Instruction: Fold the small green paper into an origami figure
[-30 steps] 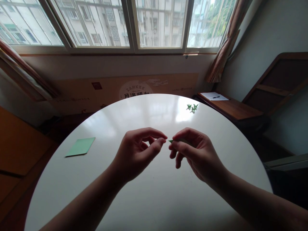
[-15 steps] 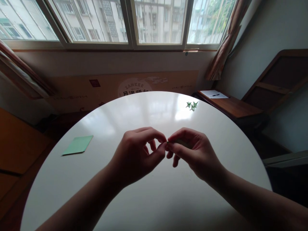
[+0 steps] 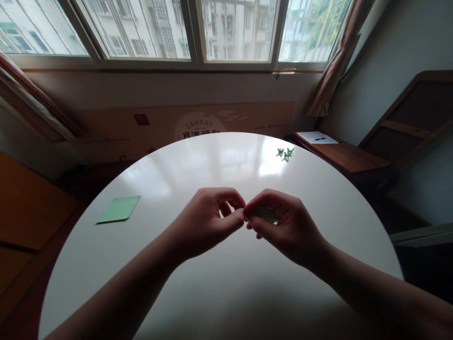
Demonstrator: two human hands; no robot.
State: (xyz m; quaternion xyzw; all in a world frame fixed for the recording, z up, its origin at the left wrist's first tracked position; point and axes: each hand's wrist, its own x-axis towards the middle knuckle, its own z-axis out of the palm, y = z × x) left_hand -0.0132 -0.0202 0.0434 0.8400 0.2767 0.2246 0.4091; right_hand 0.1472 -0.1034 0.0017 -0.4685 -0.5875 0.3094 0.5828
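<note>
On the table [image 3: 198,293], green shapes [image 3: 286,155] looked done; flat paper [image 3: 118,210] seemed unused. The right hand [image 3: 292,219] pinched a piece [image 3: 267,215], maybe half-made; I couldn't tell what the left hand [image 3: 207,217] held.

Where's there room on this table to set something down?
Free: table between green square and left hand, plus the near stretch between the forearms. Crowded: where the right hand holds a green piece beside the left; small green shapes sit far right.

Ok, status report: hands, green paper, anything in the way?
Right hand holding green paper, mostly hidden by fingers. Left hand, fingertips meeting the right's; grip unclear. Green square and pieces lie apart from both.
</note>
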